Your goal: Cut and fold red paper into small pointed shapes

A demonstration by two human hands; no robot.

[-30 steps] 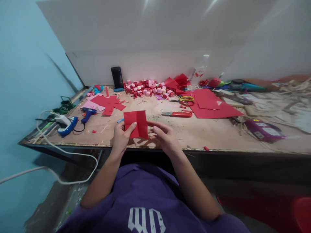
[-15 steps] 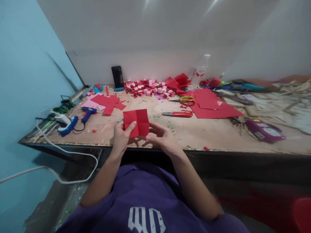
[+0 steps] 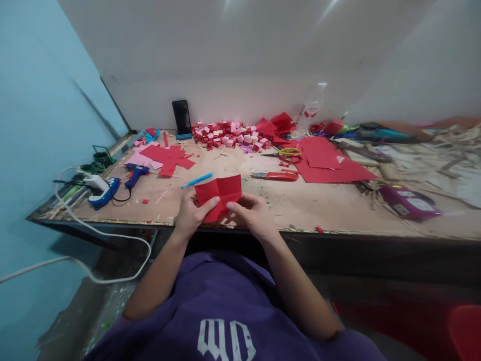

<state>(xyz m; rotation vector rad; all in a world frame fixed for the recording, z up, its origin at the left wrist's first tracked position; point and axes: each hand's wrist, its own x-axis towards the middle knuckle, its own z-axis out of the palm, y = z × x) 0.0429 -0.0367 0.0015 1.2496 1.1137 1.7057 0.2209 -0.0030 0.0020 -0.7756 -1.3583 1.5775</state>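
Note:
A creased piece of red paper [image 3: 218, 189] is held up over the table's front edge, between both hands. My left hand [image 3: 192, 213] pinches its left side, thumb on the near face and fingers behind. With its thumb on the paper's right half, my right hand [image 3: 251, 213] grips the other side, its fingers partly hidden behind the sheet. Just beyond the paper lies a blue pen [image 3: 197, 181]. A red-handled utility knife [image 3: 280, 176] rests to the right, with yellow-handled scissors [image 3: 289, 152] behind it.
Small folded pink and red paper pieces [image 3: 229, 135] are heaped at the back, beside a phone [image 3: 182, 118]. Red sheets [image 3: 326, 163] lie right, past them a purple package [image 3: 409, 202]. Left are red cutouts [image 3: 169, 158], a blue glue gun [image 3: 137, 173] and a power strip [image 3: 104, 194].
The red paper has moved slightly right and down and now bends along its creases. My right hand has closed on its right side. The blue pen has come into fuller view.

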